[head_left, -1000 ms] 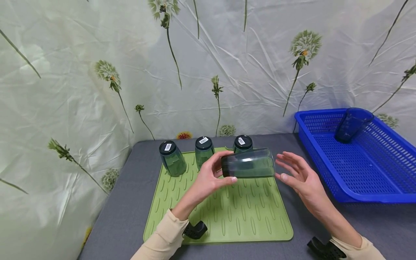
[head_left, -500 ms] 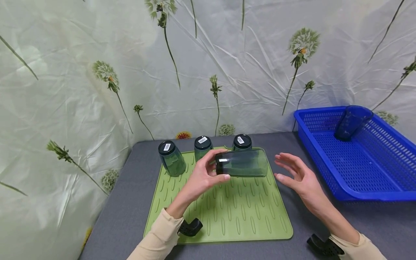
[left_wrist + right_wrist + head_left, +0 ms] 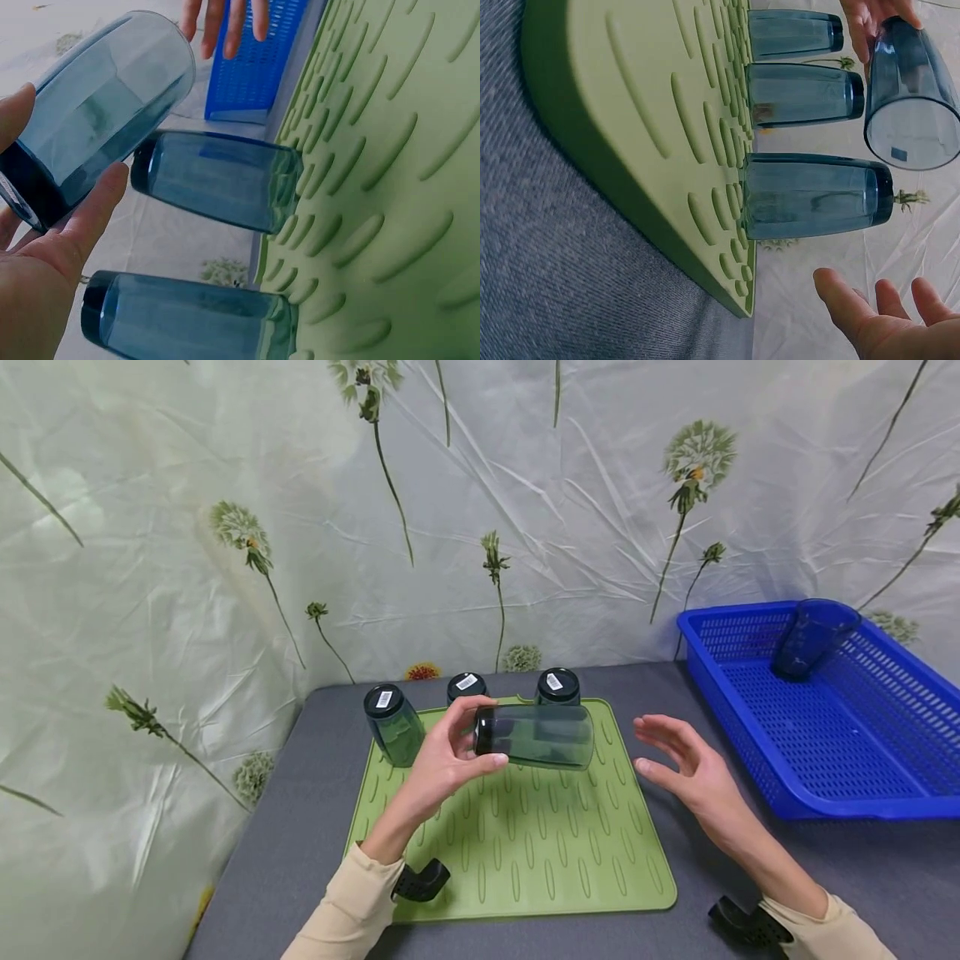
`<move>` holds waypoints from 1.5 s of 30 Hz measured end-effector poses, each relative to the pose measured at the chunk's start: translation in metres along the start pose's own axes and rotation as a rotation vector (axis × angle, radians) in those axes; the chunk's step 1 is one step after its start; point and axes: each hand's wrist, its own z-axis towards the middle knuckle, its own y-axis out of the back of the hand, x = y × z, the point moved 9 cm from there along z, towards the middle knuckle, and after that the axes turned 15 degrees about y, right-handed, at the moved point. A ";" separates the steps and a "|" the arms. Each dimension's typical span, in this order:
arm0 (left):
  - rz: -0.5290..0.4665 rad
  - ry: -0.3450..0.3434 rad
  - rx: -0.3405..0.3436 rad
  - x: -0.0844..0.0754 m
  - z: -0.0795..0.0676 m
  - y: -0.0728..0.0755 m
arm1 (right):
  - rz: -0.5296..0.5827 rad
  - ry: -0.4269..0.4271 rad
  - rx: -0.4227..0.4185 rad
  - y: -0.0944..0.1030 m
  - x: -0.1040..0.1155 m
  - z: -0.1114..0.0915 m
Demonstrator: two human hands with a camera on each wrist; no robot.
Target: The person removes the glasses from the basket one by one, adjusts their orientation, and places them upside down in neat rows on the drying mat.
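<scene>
My left hand [image 3: 442,762] grips a dark tinted drinking glass [image 3: 536,737] by its base end. The glass lies sideways above the green ribbed mat [image 3: 540,860], its mouth pointing right. To the right of that mouth, my right hand [image 3: 693,772] hovers with fingers spread, holding nothing. Along the mat's back edge stand three more glasses upside down, with labels on their bases: a left glass [image 3: 396,727], a middle glass [image 3: 467,685] partly hidden behind my left hand, and a right glass [image 3: 558,687] partly covered by the held one.
At the right stands a blue perforated basket [image 3: 750,768] with one tinted glass [image 3: 812,639] leaning in its back corner. The mat lies on a grey cloth-covered table [image 3: 270,827]. Behind hangs a flowered curtain [image 3: 420,527].
My left hand has carried the held glass leftward, away from my right hand, and it now covers more of the middle glass. My right hand has stayed almost still.
</scene>
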 end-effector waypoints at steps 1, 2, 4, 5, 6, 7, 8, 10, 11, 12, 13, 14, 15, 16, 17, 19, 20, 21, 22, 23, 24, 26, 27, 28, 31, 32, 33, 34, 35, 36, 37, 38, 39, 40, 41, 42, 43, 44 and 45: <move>-0.004 -0.001 0.000 -0.001 -0.001 0.001 | -0.002 0.000 -0.001 0.000 0.000 0.000; -0.011 -0.001 0.002 -0.002 -0.002 0.003 | -0.008 0.000 0.000 0.001 0.000 0.001; -0.027 0.000 0.010 -0.003 -0.003 0.005 | -0.017 0.000 0.004 0.001 0.000 0.001; -0.034 -0.001 0.013 -0.003 -0.004 0.006 | -0.021 -0.001 0.006 0.001 0.000 0.001; -0.044 -0.002 0.018 -0.004 -0.004 0.008 | -0.023 -0.001 0.008 0.002 0.000 0.001; -0.049 -0.003 0.020 -0.004 -0.005 0.009 | -0.026 -0.002 0.011 0.002 0.000 0.001; -0.048 -0.006 0.016 -0.005 -0.006 0.010 | -0.028 -0.003 0.012 0.002 0.000 0.001; -0.030 -0.018 -0.001 -0.006 -0.008 0.014 | -0.035 -0.006 0.016 0.002 -0.001 0.001; -0.018 -0.025 -0.012 -0.007 -0.009 0.016 | -0.038 -0.008 0.017 0.002 -0.001 0.001; -0.006 -0.030 -0.023 -0.008 -0.010 0.019 | -0.038 -0.010 0.017 0.002 -0.002 0.001; 0.007 -0.033 -0.036 -0.009 -0.011 0.021 | -0.039 -0.013 0.018 0.002 -0.002 0.000; 0.018 -0.034 -0.048 -0.010 -0.013 0.023 | -0.040 -0.015 0.018 0.003 -0.003 0.000; 0.028 -0.035 -0.057 -0.011 -0.014 0.025 | -0.044 -0.017 0.019 0.003 -0.003 -0.001; 0.036 -0.032 -0.067 -0.011 -0.015 0.027 | -0.042 -0.018 0.018 0.003 -0.003 -0.001; 0.038 -0.032 -0.068 -0.012 -0.016 0.028 | -0.042 -0.017 0.018 0.003 -0.004 -0.001; 0.052 -0.029 -0.079 -0.012 -0.018 0.031 | -0.046 -0.016 0.022 0.003 -0.004 -0.001; 0.055 -0.028 -0.078 -0.013 -0.019 0.032 | -0.050 -0.015 0.023 0.003 -0.004 -0.001; 0.055 -0.028 -0.078 -0.013 -0.019 0.032 | -0.053 -0.015 0.024 0.003 -0.004 -0.001; 0.052 -0.026 -0.075 -0.013 -0.020 0.033 | -0.058 -0.016 0.025 0.003 -0.004 -0.001; 0.048 -0.027 -0.073 -0.013 -0.021 0.034 | -0.064 -0.016 0.028 0.003 -0.004 -0.001; 0.042 -0.026 -0.074 -0.013 -0.022 0.034 | -0.067 -0.020 0.029 0.003 -0.004 -0.002; 0.020 -0.019 -0.069 -0.012 -0.023 0.036 | -0.079 -0.029 0.032 0.003 -0.005 -0.002; 0.009 -0.016 -0.069 -0.011 -0.024 0.037 | -0.083 -0.033 0.033 0.003 -0.005 -0.002; 0.003 -0.011 -0.071 -0.010 -0.025 0.038 | -0.086 -0.037 0.035 0.003 -0.005 -0.003; 0.001 0.010 -0.088 -0.008 -0.028 0.042 | -0.094 -0.043 0.040 0.003 -0.005 -0.003; 0.005 0.017 -0.097 -0.008 -0.029 0.043 | -0.097 -0.040 0.043 0.003 -0.005 -0.002; 0.010 0.024 -0.108 -0.007 -0.030 0.045 | -0.100 -0.035 0.045 0.003 -0.005 -0.002; 0.016 0.029 -0.120 -0.006 -0.031 0.046 | -0.104 -0.033 0.048 0.003 -0.005 -0.002; 0.019 0.033 -0.133 -0.006 -0.032 0.048 | -0.106 -0.030 0.049 0.003 -0.004 -0.001; 0.023 0.035 -0.144 -0.005 -0.032 0.050 | -0.110 -0.026 0.052 0.002 -0.004 -0.001; 0.021 0.038 -0.152 -0.005 -0.033 0.052 | -0.113 -0.025 0.052 0.003 -0.004 -0.001; 0.016 0.040 -0.159 -0.004 -0.034 0.053 | -0.117 -0.026 0.053 0.003 -0.004 -0.001; 0.011 0.040 -0.162 -0.004 -0.035 0.054 | -0.118 -0.029 0.054 0.003 -0.004 -0.001; 0.005 0.039 -0.162 -0.003 -0.035 0.055 | -0.121 -0.034 0.055 0.003 -0.005 -0.002; -0.003 0.038 -0.160 -0.003 -0.036 0.056 | -0.122 -0.036 0.057 0.003 -0.005 -0.002; -0.010 0.035 -0.155 -0.003 -0.036 0.056 | -0.125 -0.040 0.059 0.003 -0.005 -0.003; -0.014 0.032 -0.153 -0.003 -0.037 0.057 | -0.126 -0.045 0.061 0.003 -0.006 -0.003; -0.016 0.030 -0.153 -0.003 -0.037 0.058 | -0.127 -0.045 0.064 0.003 -0.006 -0.004; -0.014 0.027 -0.156 -0.004 -0.038 0.059 | -0.127 -0.045 0.066 0.003 -0.006 -0.004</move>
